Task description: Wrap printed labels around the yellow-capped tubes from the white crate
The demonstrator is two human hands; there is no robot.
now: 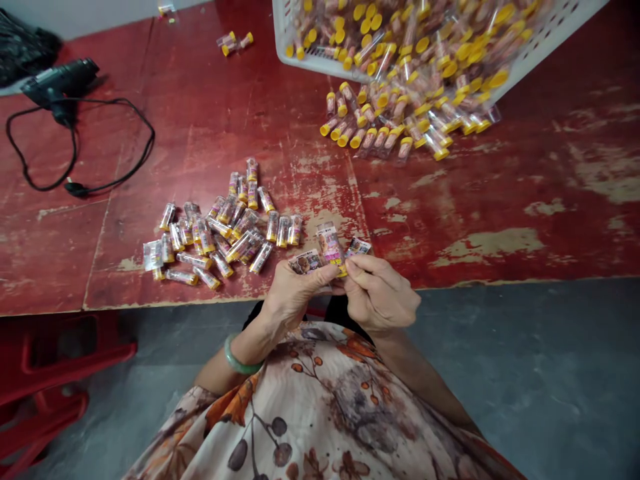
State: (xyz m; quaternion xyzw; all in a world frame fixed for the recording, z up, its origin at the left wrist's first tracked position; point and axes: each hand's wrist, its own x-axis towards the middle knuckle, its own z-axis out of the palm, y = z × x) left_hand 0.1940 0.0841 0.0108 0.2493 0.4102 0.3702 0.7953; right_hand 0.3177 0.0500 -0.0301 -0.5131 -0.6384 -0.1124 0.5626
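Observation:
At the table's front edge, my left hand (299,288) and my right hand (381,290) meet around a small clear tube (329,244) in a printed wrapper. Its yellow cap points down toward me. My left thumb presses on the capped end, and my right thumb and forefinger pinch beside it. A printed wrapper (306,262) shows by my left fingers. Another printed piece (359,247) sticks out behind my right fingers; which hand has it I cannot tell. Left of my hands lies a loose pile of wrapped tubes (245,245) with yellow caps.
A white plastic basket (286,59) of yellow-capped tubes stands at the back right, with more tubes (383,137) spilled before it. A black heat gun-like tool (63,83) with a cord lies back left. Red stools (60,360) stand below the red table (190,147).

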